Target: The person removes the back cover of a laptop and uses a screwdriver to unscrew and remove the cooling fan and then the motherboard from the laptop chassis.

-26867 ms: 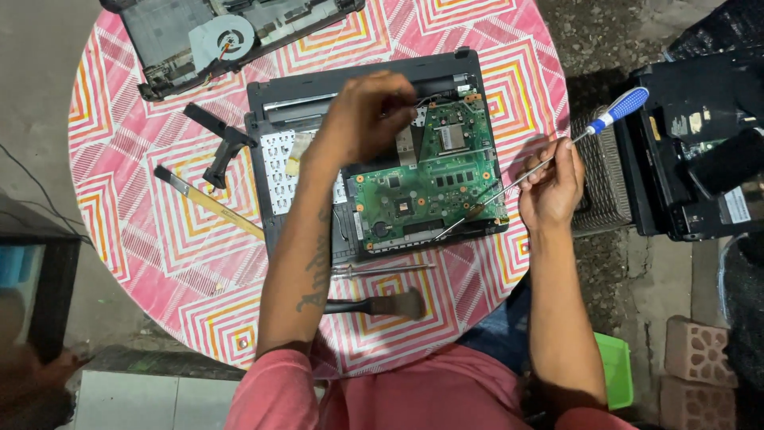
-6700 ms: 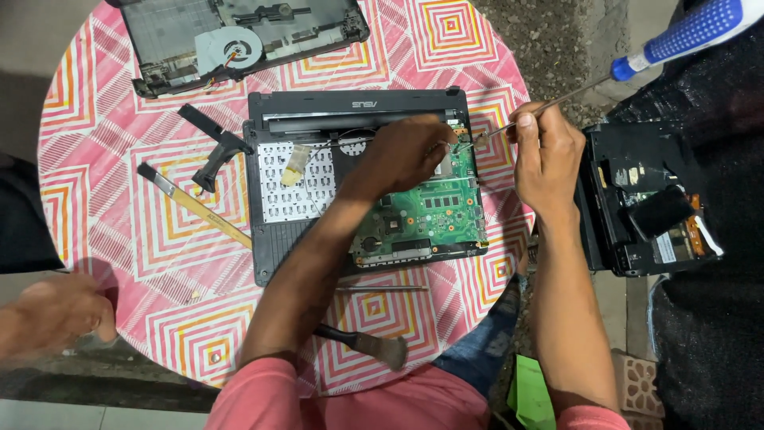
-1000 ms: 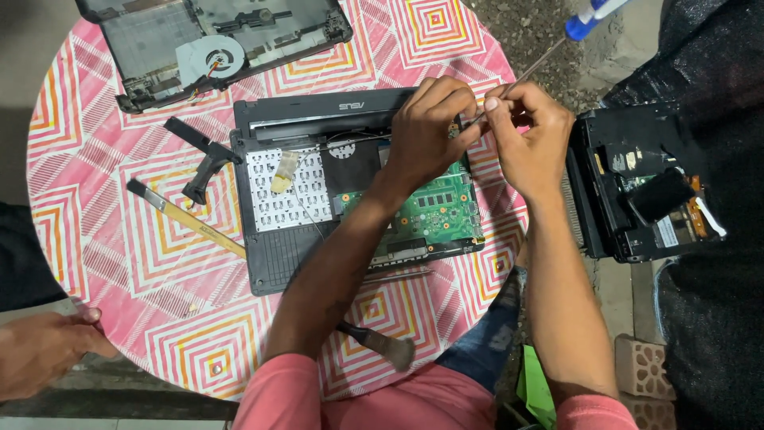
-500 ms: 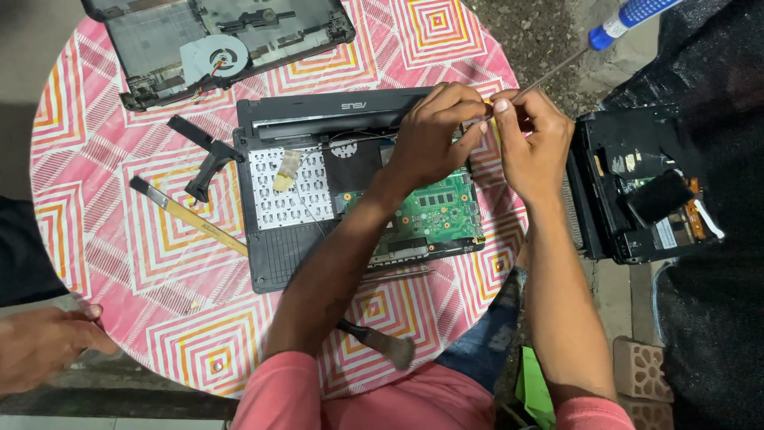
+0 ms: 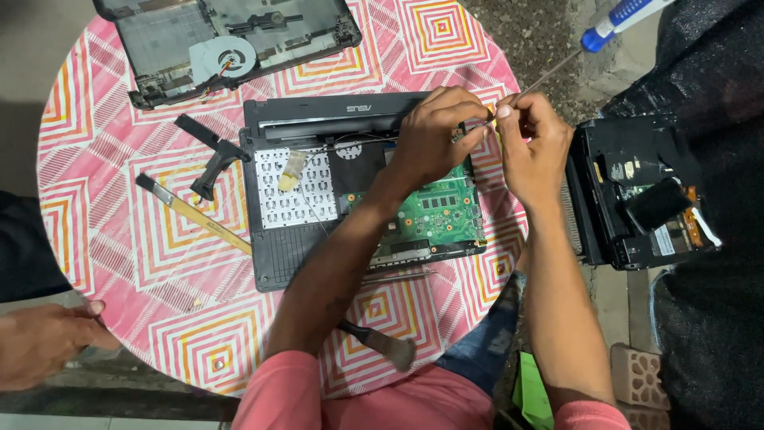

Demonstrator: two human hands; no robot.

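Observation:
An opened black laptop base point(image 5: 270, 255) lies mid-table with a green motherboard point(image 5: 434, 215) in its right half. My left hand point(image 5: 434, 135) reaches over the board to the laptop's far right corner, fingertips pinched together; whatever they pinch is too small to see. My right hand point(image 5: 535, 143) is right beside it, fingers closed on the thin shaft of a screwdriver point(image 5: 621, 16). Its blue and white handle points up to the right. The two hands almost touch at the shaft's tip.
On the round table with a pink patterned cloth point(image 5: 103, 159) lie a second laptop shell with a fan point(image 5: 223, 56), black hinge parts point(image 5: 211, 155), a yellow-black strip point(image 5: 191, 211) and a brush point(image 5: 382, 344). Another person's hand point(image 5: 40, 342) rests at lower left. A black opened device point(image 5: 629, 191) sits at right.
My left hand left the motherboard and rose to meet my right hand at the laptop's far right corner. Over the last second both hands stayed pinched there; the screwdriver handle shifted slightly.

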